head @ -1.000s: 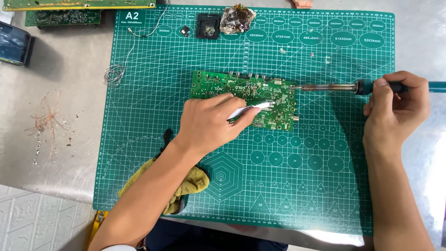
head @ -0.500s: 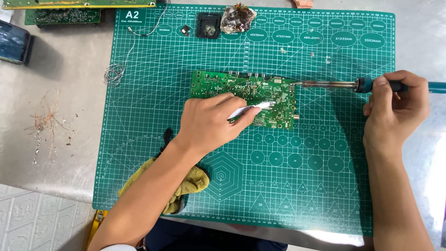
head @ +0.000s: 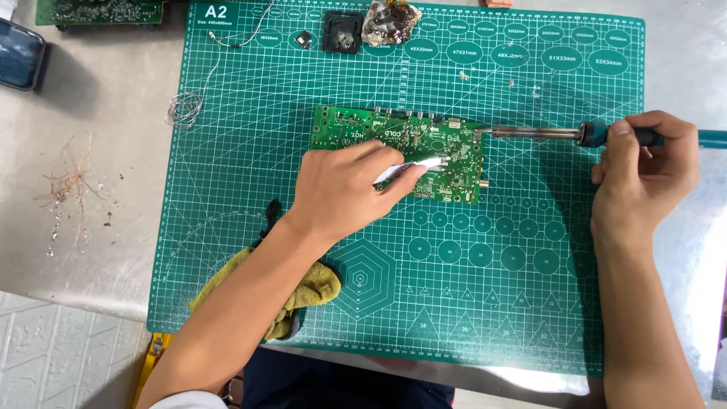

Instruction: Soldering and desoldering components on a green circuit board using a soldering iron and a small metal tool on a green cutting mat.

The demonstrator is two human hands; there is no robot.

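Low in the frame, a yellow cloth (head: 303, 291) lies under the left forearm, which reaches up from the lower left. At centre, the left hand (head: 344, 189) rests palm-down on the green circuit board (head: 413, 148), its grip pinched on silvery tweezers (head: 413, 168). At right, the right hand (head: 644, 178) has its grip curled around a soldering iron (head: 575, 135) lying level, tip at the board's right edge, on the green cutting mat (head: 530, 288).

Bright, even light. The picture is sharp. White glare shines on the desk (head: 712, 250) at the right; shadows are soft.
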